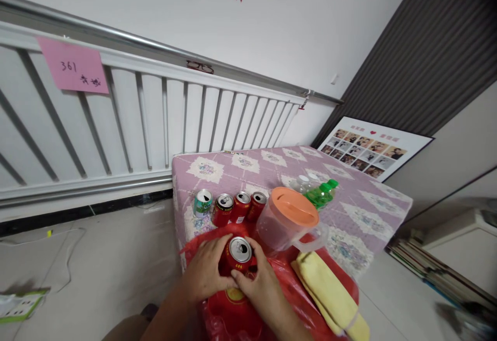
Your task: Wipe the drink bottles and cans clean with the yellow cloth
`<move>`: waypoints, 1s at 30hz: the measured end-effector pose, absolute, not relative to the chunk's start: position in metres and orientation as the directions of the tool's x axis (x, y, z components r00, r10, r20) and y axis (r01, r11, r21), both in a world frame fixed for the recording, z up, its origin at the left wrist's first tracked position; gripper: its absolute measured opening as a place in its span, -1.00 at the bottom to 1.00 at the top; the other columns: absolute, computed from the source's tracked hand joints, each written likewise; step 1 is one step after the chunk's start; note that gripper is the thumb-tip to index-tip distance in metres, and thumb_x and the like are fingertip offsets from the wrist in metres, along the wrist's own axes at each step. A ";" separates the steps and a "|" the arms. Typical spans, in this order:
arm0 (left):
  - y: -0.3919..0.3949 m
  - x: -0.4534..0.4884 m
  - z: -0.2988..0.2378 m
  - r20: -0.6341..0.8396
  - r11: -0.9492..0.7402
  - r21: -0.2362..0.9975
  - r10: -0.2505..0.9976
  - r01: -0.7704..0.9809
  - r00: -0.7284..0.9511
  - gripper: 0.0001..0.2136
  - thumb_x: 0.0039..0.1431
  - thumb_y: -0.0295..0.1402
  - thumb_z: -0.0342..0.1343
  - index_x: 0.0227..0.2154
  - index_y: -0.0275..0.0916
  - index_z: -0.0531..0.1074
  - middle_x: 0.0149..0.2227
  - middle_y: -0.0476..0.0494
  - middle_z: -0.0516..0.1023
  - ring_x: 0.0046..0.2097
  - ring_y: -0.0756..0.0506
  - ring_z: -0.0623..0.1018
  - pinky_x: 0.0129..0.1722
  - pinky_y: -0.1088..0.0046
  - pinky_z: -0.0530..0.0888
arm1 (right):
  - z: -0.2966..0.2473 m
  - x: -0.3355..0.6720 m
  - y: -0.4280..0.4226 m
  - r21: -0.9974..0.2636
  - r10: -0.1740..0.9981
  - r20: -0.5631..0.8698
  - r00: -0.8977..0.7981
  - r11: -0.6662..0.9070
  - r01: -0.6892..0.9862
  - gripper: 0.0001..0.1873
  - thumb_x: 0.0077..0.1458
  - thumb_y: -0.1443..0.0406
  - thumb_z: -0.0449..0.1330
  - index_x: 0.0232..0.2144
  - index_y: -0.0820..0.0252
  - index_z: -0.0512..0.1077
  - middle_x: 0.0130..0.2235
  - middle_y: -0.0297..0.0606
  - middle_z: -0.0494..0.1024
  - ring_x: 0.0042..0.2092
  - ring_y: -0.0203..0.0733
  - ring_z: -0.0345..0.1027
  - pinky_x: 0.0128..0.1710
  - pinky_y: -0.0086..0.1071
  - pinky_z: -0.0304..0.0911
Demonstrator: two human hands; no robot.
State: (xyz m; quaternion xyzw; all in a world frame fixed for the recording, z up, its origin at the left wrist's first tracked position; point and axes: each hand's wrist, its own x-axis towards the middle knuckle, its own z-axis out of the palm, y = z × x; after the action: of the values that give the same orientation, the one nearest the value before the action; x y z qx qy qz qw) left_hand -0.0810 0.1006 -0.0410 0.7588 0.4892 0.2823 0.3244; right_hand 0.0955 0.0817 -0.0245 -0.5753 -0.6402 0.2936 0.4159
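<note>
An opened red drink can [239, 250] stands upright between my hands, its silver top facing me. My left hand [212, 266] is closed round its left side, and my right hand [261, 277] grips the right side, the thumbs close together at the front. Under it spreads a red plastic bag [283, 284]. Just beyond my hands, three more opened red cans [240, 206] and a green-and-white can [202, 204] form a row. Right of the held can is a clear plastic pitcher [269, 230] with an orange lid [295, 206].
A folded yellow cloth [328, 292] lies on the bag at right. Behind the pitcher are green-capped bottles [322, 193] and clear bottles [303, 181]. The purple patterned tablecloth [267, 170] reaches a white radiator [217, 118]. A framed photo board [365, 149] leans at the far right.
</note>
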 end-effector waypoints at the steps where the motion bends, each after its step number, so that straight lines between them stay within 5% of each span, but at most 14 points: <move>1: 0.100 -0.081 -0.041 0.117 -0.309 0.773 0.928 0.554 0.354 -0.15 -0.08 -0.31 0.32 0.33 -0.30 0.19 0.34 -0.44 0.36 0.32 -0.40 0.38 0.33 -0.08 0.26 | -0.024 0.097 0.082 -0.860 0.982 0.188 0.005 0.162 0.484 -0.27 -0.20 0.30 0.27 0.11 0.19 0.35 0.14 0.03 0.53 0.18 0.19 0.42 0.22 0.08 0.29; 8: 0.098 -0.075 -0.044 0.143 -0.311 0.772 0.935 0.554 0.325 -0.22 -0.08 -0.42 0.24 0.30 -0.25 0.24 0.27 -0.37 0.47 0.26 -0.39 0.45 0.30 -0.07 0.30 | -0.022 0.104 0.077 -0.865 0.986 0.157 -0.061 0.167 0.474 -0.22 -0.14 0.31 0.27 0.20 0.10 0.32 0.21 -0.09 0.49 0.23 0.06 0.37 0.26 -0.03 0.26; 13: 0.097 -0.075 -0.040 0.092 -0.253 0.805 0.947 0.537 0.307 -0.21 -0.08 -0.38 0.29 0.30 -0.24 0.26 0.29 -0.35 0.45 0.29 -0.42 0.41 0.31 -0.09 0.28 | -0.007 0.141 0.057 -0.798 0.962 0.273 0.017 0.216 0.563 -0.55 0.10 0.13 0.25 0.05 0.04 0.47 0.07 -0.12 0.60 0.07 0.04 0.51 0.05 -0.11 0.45; 17: 0.097 -0.076 -0.038 0.086 -0.234 0.827 0.951 0.511 0.296 -0.20 -0.10 -0.40 0.29 0.30 -0.22 0.26 0.30 -0.32 0.44 0.30 -0.41 0.39 0.32 -0.07 0.28 | 0.012 0.193 0.049 -0.808 0.886 0.393 0.244 0.206 0.552 -0.69 0.10 0.02 0.27 -0.19 0.05 0.49 -0.19 -0.20 0.63 -0.17 -0.05 0.55 -0.20 -0.29 0.50; 20: 0.096 -0.076 -0.037 0.084 -0.232 0.831 0.951 0.505 0.298 -0.20 -0.11 -0.41 0.29 0.30 -0.24 0.27 0.30 -0.34 0.44 0.30 -0.41 0.39 0.33 -0.06 0.26 | 0.026 0.229 0.060 -0.861 0.784 0.394 0.479 0.134 0.490 -0.56 0.04 -0.11 0.28 -0.21 0.05 0.44 -0.19 -0.21 0.60 -0.11 -0.02 0.51 -0.07 -0.18 0.46; 23: 0.096 -0.076 -0.037 0.077 -0.220 0.838 0.954 0.500 0.290 -0.21 -0.10 -0.41 0.29 0.29 -0.26 0.28 0.30 -0.35 0.44 0.30 -0.42 0.39 0.32 -0.06 0.27 | 0.034 0.253 0.080 -0.934 0.784 0.251 0.567 0.043 0.355 -0.42 0.00 -0.20 0.27 -0.11 0.04 0.43 -0.03 -0.16 0.57 0.07 0.07 0.45 0.05 -0.07 0.41; 30: 0.095 -0.075 -0.041 0.077 -0.215 0.834 0.957 0.509 0.279 -0.19 -0.11 -0.42 0.30 0.30 -0.23 0.27 0.31 -0.33 0.42 0.30 -0.41 0.38 0.32 -0.07 0.28 | 0.048 0.254 0.116 -0.989 0.970 0.041 0.238 0.006 0.148 -0.38 -0.04 -0.31 0.24 -0.30 0.06 0.57 -0.18 -0.11 0.67 -0.08 0.13 0.55 0.06 -0.01 0.39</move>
State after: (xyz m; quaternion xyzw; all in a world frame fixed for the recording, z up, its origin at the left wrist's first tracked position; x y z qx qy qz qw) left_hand -0.0745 0.0954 -0.0405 0.7144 0.5130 0.3118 0.3595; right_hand 0.2538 0.1160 0.0480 -0.5861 -0.4769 0.3918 0.5249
